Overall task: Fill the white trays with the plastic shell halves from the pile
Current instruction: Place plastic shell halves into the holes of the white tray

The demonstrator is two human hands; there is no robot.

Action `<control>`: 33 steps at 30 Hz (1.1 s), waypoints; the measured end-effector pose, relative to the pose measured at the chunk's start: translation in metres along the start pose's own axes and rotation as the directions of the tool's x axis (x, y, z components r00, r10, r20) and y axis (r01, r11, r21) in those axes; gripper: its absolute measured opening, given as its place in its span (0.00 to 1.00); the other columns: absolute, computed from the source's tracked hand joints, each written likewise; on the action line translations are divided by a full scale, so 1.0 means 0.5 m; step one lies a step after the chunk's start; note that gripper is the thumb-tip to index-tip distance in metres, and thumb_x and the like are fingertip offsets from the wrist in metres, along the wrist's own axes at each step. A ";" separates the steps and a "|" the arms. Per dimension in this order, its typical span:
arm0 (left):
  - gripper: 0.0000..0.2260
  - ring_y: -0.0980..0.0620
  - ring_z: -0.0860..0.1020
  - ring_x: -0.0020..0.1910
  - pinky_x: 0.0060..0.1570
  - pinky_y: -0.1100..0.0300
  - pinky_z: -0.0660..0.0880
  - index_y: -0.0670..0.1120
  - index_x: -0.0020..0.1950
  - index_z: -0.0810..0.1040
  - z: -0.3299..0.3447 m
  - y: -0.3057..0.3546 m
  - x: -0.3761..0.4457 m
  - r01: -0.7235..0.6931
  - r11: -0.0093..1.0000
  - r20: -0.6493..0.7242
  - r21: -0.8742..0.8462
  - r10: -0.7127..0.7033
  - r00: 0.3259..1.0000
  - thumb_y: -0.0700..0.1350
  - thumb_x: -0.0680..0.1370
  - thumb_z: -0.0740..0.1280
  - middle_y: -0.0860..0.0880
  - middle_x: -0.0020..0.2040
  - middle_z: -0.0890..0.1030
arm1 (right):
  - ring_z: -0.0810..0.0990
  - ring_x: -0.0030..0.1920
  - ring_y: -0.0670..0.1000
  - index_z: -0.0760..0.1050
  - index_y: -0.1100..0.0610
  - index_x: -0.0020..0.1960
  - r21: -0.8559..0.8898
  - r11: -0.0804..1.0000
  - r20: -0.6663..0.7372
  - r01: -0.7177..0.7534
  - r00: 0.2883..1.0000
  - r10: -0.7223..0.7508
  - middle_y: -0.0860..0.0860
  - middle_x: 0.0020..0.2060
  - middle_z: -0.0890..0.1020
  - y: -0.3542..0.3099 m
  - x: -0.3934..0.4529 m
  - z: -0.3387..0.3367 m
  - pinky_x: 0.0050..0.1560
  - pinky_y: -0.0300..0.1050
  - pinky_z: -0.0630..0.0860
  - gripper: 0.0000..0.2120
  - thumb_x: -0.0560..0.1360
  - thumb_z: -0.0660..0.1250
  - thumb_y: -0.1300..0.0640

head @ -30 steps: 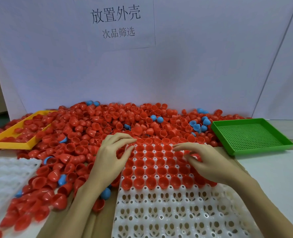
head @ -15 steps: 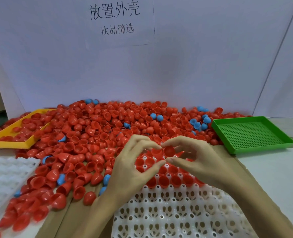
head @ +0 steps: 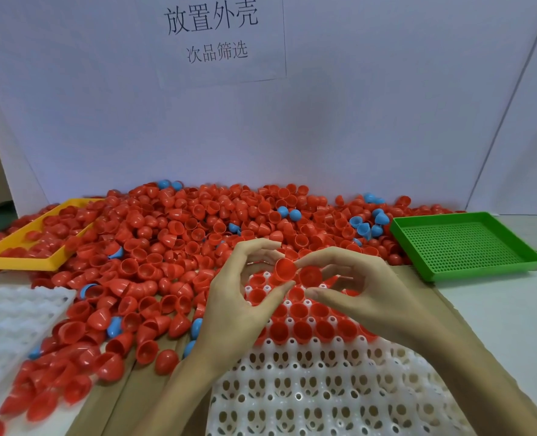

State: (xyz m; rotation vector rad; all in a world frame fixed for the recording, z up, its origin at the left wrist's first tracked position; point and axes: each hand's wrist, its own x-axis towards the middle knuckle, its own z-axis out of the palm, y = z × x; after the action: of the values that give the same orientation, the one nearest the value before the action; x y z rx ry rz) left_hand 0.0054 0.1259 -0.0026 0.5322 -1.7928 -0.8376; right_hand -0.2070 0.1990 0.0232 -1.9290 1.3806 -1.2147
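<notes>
A big pile of red shell halves (head: 179, 234), with a few blue ones mixed in, covers the back and left of the table. In front of me lies a white tray (head: 324, 391); its far rows hold red halves, its near rows are bare sockets. Above the tray's far end my left hand (head: 242, 303) pinches a red shell half (head: 284, 270) between thumb and fingers. Right beside it my right hand (head: 355, 291) pinches another red shell half (head: 310, 275). The two halves touch or nearly touch.
A second white tray (head: 12, 322) lies at the left edge. A yellow tray (head: 24, 262) with red halves sits at the back left. A green perforated tray (head: 468, 247) stands at the back right. A white wall with a printed sign rises behind the pile.
Both hands have lifted off the tray's filled rows and come together in the air. Each now pinches a red shell half, held a little higher than half a second ago.
</notes>
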 end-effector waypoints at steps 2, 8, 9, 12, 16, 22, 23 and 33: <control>0.23 0.47 0.81 0.65 0.65 0.58 0.78 0.54 0.68 0.76 0.001 0.000 0.000 0.009 1.000 0.004 -0.013 -0.009 1.000 0.41 0.76 0.78 0.53 0.60 0.82 | 0.86 0.51 0.51 0.82 0.44 0.63 0.013 1.000 -0.005 -0.002 1.000 0.002 0.41 0.56 0.84 -0.001 0.001 0.001 0.50 0.51 0.85 0.16 0.76 0.77 0.52; 0.17 0.50 0.81 0.66 0.65 0.60 0.77 0.51 0.69 0.75 0.007 0.000 -0.001 0.064 0.994 0.061 -0.093 -0.058 0.996 0.39 0.82 0.71 0.53 0.62 0.83 | 0.86 0.50 0.54 0.79 0.47 0.66 0.104 0.995 -0.029 0.004 1.000 -0.001 0.49 0.54 0.85 -0.006 -0.001 0.002 0.47 0.47 0.84 0.15 0.80 0.72 0.54; 0.15 0.49 0.81 0.65 0.65 0.60 0.77 0.51 0.69 0.74 0.008 -0.003 -0.001 0.099 0.989 0.083 -0.109 -0.090 0.993 0.41 0.84 0.68 0.53 0.61 0.83 | 0.86 0.48 0.55 0.79 0.48 0.67 0.113 0.993 -0.031 0.013 0.999 -0.010 0.51 0.52 0.86 -0.006 -0.002 0.002 0.45 0.45 0.83 0.13 0.82 0.69 0.55; 0.11 0.49 0.84 0.52 0.58 0.57 0.79 0.55 0.69 0.74 0.011 -0.009 -0.004 0.223 0.964 0.125 -0.149 -0.205 0.971 0.48 0.87 0.60 0.48 0.52 0.84 | 0.86 0.45 0.56 0.78 0.49 0.67 0.111 0.994 -0.042 0.009 0.999 -0.004 0.51 0.51 0.85 -0.004 -0.002 0.001 0.42 0.46 0.82 0.14 0.84 0.65 0.60; 0.12 0.47 0.80 0.43 0.48 0.56 0.79 0.59 0.66 0.76 0.018 -0.019 -0.010 0.346 0.898 0.168 -0.273 -0.310 0.936 0.53 0.87 0.56 0.44 0.44 0.82 | 0.86 0.46 0.54 0.78 0.46 0.67 0.073 0.997 -0.029 0.001 1.000 0.001 0.48 0.54 0.83 0.000 -0.004 0.006 0.43 0.44 0.81 0.16 0.83 0.68 0.61; 0.16 0.48 0.78 0.39 0.39 0.60 0.76 0.53 0.66 0.79 0.021 -0.015 -0.007 0.443 0.778 0.240 -0.445 -0.372 0.896 0.53 0.88 0.53 0.43 0.40 0.80 | 0.85 0.45 0.53 0.75 0.41 0.68 -0.015 1.000 -0.048 0.022 0.999 -0.022 0.45 0.54 0.81 0.001 -0.003 0.024 0.45 0.57 0.83 0.21 0.80 0.73 0.57; 0.16 0.48 0.78 0.38 0.38 0.59 0.76 0.52 0.66 0.78 0.021 -0.014 -0.007 0.456 0.765 0.258 -0.455 -0.376 0.890 0.53 0.88 0.53 0.42 0.39 0.80 | 0.85 0.45 0.52 0.75 0.40 0.68 -0.042 0.999 -0.055 0.027 0.998 -0.029 0.45 0.53 0.81 0.001 -0.003 0.028 0.43 0.54 0.83 0.21 0.79 0.74 0.57; 0.18 0.42 0.81 0.39 0.38 0.56 0.78 0.49 0.66 0.77 0.020 -0.008 -0.005 0.525 0.729 0.308 -0.440 -0.427 0.850 0.60 0.86 0.59 0.37 0.47 0.84 | 0.78 0.33 0.46 0.78 0.43 0.56 -0.209 0.977 -0.139 -0.053 0.990 0.024 0.44 0.37 0.79 0.018 -0.003 0.035 0.35 0.35 0.72 0.07 0.79 0.73 0.47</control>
State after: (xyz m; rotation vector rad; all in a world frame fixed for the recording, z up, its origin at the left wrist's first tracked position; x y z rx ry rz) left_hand -0.0029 0.1279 -0.0093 0.5825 -1.5093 -1.7225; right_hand -0.1963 0.1952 0.0070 -1.9806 1.6702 -1.2434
